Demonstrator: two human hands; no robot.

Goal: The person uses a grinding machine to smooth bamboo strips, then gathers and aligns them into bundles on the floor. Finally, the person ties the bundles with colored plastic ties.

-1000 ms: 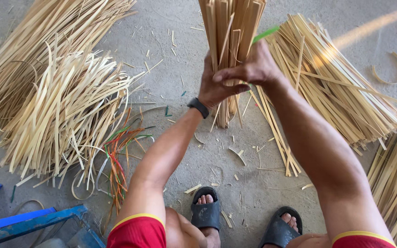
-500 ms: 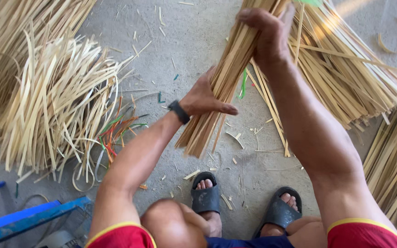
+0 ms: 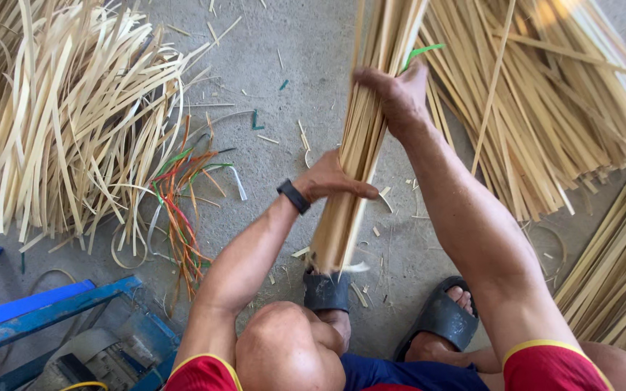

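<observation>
A tight bundle of pale bamboo strips (image 3: 365, 123) stands nearly upright in front of me, its lower end just above my left sandal (image 3: 325, 290). My left hand (image 3: 333, 179), with a black wristband, grips the bundle low down. My right hand (image 3: 398, 95) grips it higher up, where a green tie (image 3: 423, 51) sticks out. The bundle's top runs out of the picture.
A loose heap of bamboo strips (image 3: 74, 123) lies at the left, with coloured strips (image 3: 182, 210) beside it. More strip piles (image 3: 552, 123) fill the right side. A blue metal frame (image 3: 45, 311) stands at bottom left. Scraps litter the concrete floor (image 3: 284, 116).
The bundle has swung from a slant to nearly upright and come closer to my feet. My left hand has slid down it and closed around it; my right hand stays gripping higher up.
</observation>
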